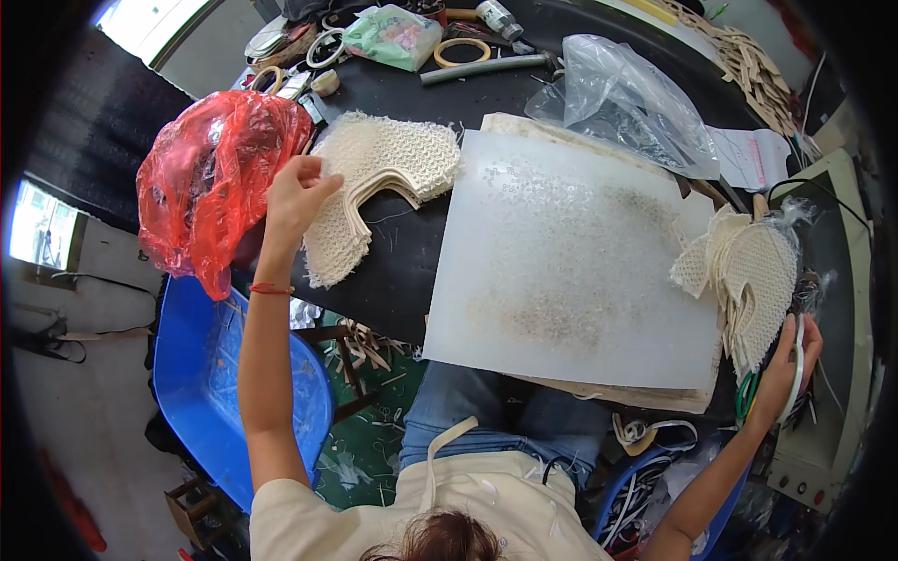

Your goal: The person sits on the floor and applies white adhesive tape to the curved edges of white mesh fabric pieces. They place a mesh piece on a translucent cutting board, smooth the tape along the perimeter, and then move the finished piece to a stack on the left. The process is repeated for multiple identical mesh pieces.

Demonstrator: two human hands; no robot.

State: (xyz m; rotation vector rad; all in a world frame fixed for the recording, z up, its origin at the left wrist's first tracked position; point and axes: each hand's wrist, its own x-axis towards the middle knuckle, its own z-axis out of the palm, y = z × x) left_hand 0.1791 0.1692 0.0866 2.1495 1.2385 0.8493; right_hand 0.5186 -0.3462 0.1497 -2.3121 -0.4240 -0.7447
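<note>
A stack of cream woven fabric pieces [402, 154], cut in a curved shape with frayed edges, lies at the left of the black table. My left hand [301, 196] is at the stack's left edge, fingers bent and thumb apart from them, with nothing visible in it. At the right side, my right hand [790, 369] is closed round a thin white curved band [798, 360]. Just beside it, a second bunch of cream woven pieces [748, 271] stands partly fanned out. Between the two stacks lies a translucent white sheet [580, 262] with brownish speckled patches.
A red plastic bag [210, 178] sits left of my left hand, above a blue plastic chair [196, 365]. Clear plastic [636, 103], tape rings [461, 52] and a grey tube [486, 68] lie along the back. At right stands a beige machine housing [823, 411].
</note>
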